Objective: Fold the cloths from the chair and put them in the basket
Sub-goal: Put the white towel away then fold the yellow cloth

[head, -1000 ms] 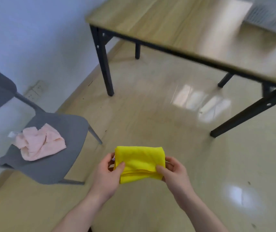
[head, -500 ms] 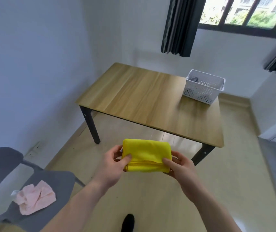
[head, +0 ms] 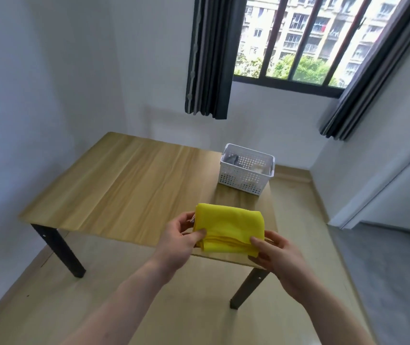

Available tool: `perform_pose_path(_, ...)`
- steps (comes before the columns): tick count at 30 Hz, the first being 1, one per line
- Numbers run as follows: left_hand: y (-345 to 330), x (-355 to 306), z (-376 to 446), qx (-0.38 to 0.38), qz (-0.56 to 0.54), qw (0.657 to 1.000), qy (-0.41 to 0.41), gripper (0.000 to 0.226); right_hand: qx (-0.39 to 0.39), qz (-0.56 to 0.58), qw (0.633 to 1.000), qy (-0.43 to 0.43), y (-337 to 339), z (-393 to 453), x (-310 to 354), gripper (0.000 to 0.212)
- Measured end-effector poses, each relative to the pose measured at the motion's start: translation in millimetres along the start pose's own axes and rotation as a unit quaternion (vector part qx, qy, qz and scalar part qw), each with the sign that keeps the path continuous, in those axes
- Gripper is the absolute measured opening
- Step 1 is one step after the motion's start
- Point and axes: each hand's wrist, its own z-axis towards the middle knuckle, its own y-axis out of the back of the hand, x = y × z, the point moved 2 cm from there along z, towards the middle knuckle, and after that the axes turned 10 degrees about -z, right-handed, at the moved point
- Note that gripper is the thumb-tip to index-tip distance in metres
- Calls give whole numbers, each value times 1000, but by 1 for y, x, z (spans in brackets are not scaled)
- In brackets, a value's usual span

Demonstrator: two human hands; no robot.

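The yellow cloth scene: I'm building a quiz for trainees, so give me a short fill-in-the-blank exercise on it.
1. The folded cloth held by the left hand and the right hand is ____ in colour.
2. The white basket stands on the wooden ____.
3. The cloth is held with ____ hands.
4. Behind the table, dark curtains hang beside a ____.

Missing words: yellow; table; both; window
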Motion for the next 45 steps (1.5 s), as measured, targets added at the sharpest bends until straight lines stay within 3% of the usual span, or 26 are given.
perform_pose_path(9, -110, 11, 135, 8, -17, 1000, 14, 39, -12, 26, 1000, 10, 104, 136, 32, 48)
perform_pose_path(16, -175, 46, 217, -54, 13, 998, 36, 64, 32, -24, 999, 2, 178, 265, 53, 39)
perform_pose_path(24, -202, 50, 299, -125, 15, 990, 66, 61, 108, -108, 988, 4, 185, 403, 88, 30)
perform_pose_path(33, -230, 65, 425, -107, 55, 983, 139, 61, 78, -243, 966, 35, 198, 518, 120, 35)
perform_pose_path(39, -257, 69, 506, -115, 242, 957, 114, 30, 65, -351, 934, 34, 217, 617, 135, 42)
perform_pose_path(45, -273, 95, 577, -100, 457, 871, 146, 26, 102, -479, 870, 54, 217, 710, 138, 47)
